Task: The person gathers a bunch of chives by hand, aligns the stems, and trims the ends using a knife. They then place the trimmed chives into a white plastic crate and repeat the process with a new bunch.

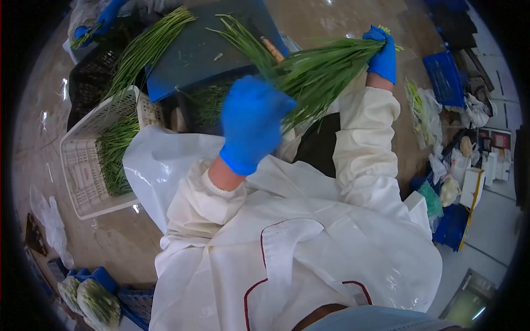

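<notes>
My right hand point(382, 52), in a blue glove, is closed around the pale end of a bunch of garlic chives point(331, 69). Its long green leaves fan out leftward and down. Beside the leaf tips is my left hand point(251, 121), also gloved in blue and blurred by motion. Its fingers look curled into a fist; what they hold, if anything, is hidden. Just beyond, more loose chives point(245, 44) lie at the edge of a blue board point(221, 33), near a brownish stick-like thing point(272, 49).
A white plastic crate point(83, 182) with greens stands at left, by a black crate point(91, 83) under another bunch point(149, 49). Another person's gloved hand point(107, 16) shows at top left. Bagged greens point(422, 113) and a blue crate point(444, 77) are at right, on wet floor.
</notes>
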Action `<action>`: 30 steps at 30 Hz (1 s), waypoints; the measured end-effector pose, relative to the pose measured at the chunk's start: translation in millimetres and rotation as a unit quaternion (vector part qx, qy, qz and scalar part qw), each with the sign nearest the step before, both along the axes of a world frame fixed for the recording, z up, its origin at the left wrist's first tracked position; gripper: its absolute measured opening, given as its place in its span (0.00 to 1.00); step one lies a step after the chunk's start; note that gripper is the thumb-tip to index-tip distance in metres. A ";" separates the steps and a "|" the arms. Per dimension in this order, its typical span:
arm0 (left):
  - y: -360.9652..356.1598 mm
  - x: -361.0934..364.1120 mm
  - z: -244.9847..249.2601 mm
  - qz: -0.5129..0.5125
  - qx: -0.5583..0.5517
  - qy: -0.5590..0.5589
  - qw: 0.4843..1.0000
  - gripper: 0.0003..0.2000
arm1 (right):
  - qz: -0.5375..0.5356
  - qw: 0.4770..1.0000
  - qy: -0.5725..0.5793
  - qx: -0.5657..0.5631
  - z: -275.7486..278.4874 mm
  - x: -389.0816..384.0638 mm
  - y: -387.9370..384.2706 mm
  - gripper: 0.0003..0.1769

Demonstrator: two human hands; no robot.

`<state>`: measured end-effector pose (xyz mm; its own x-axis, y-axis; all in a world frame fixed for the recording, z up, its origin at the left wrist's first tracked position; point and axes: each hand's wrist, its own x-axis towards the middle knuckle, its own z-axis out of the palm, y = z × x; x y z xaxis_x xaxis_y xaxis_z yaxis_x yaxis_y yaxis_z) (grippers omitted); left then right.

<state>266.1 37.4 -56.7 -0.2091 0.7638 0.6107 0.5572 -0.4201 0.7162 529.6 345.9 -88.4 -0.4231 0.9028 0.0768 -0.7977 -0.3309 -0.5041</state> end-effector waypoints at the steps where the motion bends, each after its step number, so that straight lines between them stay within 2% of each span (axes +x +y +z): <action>1: -3.4 -3.4 -1.4 0.002 0.011 -0.120 0.993 0.03 | -0.100 0.991 -0.087 0.028 -3.0 1.8 0.4 0.06; 2: -6.1 -8.9 -3.2 0.004 0.021 -0.238 0.971 0.03 | -0.199 0.963 -0.173 0.056 -5.4 4.2 0.7 0.07; 5: -0.7 -46.8 -11.5 0.067 -0.104 -0.220 0.968 0.10 | -0.256 0.944 -0.205 0.045 5.4 -0.4 -14.2 0.10; 7: 6.3 -58.4 -16.3 0.122 -0.070 -0.027 0.990 0.10 | -0.270 0.937 -0.218 0.050 12.0 -5.8 -21.1 0.10; 8: 7.0 -60.8 -18.2 0.149 -0.054 0.070 0.985 0.09 | -0.276 0.933 -0.225 0.052 13.5 -9.0 -24.9 0.10; 11: 3.4 -44.2 -4.3 0.099 -0.028 -0.049 0.993 0.09 | -0.269 0.930 -0.233 0.089 15.7 -19.7 -34.5 0.10; 14: 0.2 -27.6 3.3 0.028 -0.051 -0.058 0.997 0.10 | -0.202 0.965 -0.165 0.025 5.4 -11.8 -10.4 0.09; 17: 3.9 -12.6 5.1 0.025 -0.085 0.024 0.996 0.08 | -0.221 0.955 -0.195 0.031 20.4 -31.5 -29.6 0.07; 19: 7.7 -6.6 -6.3 0.034 -0.075 0.026 0.996 0.06 | -0.029 0.999 -0.042 -0.011 3.3 -9.2 -0.6 0.06; 20: 8.3 -6.4 -10.9 0.037 -0.066 0.026 0.997 0.06 | 0.067 0.997 0.036 -0.032 -3.6 -0.4 10.4 0.06; 21: 8.7 -6.8 -14.2 0.039 -0.057 0.026 0.997 0.05 | 0.043 0.999 0.011 -0.018 -5.1 -0.6 10.8 0.06; 24: 4.2 -4.7 -17.0 0.075 -0.015 -0.097 0.992 0.03 | -0.024 0.999 -0.045 0.015 -10.8 3.2 11.6 0.07; 26: -0.4 -13.2 -9.6 0.120 -0.031 -0.240 0.963 0.03 | -0.055 0.996 -0.058 0.030 -18.2 6.5 15.4 0.07; 27: -2.8 -20.0 -6.2 0.141 -0.040 -0.309 0.940 0.03 | -0.113 0.988 -0.100 0.017 -16.0 5.5 14.0 0.07; 29: -4.1 -42.4 -6.7 0.153 -0.100 -0.245 0.952 0.04 | -0.225 0.957 -0.184 -0.009 -4.9 -0.9 4.0 0.07; 30: -2.9 -52.1 -8.3 0.160 -0.130 -0.212 0.955 0.05 | -0.239 0.954 -0.182 -0.011 -1.0 -5.4 -0.8 0.07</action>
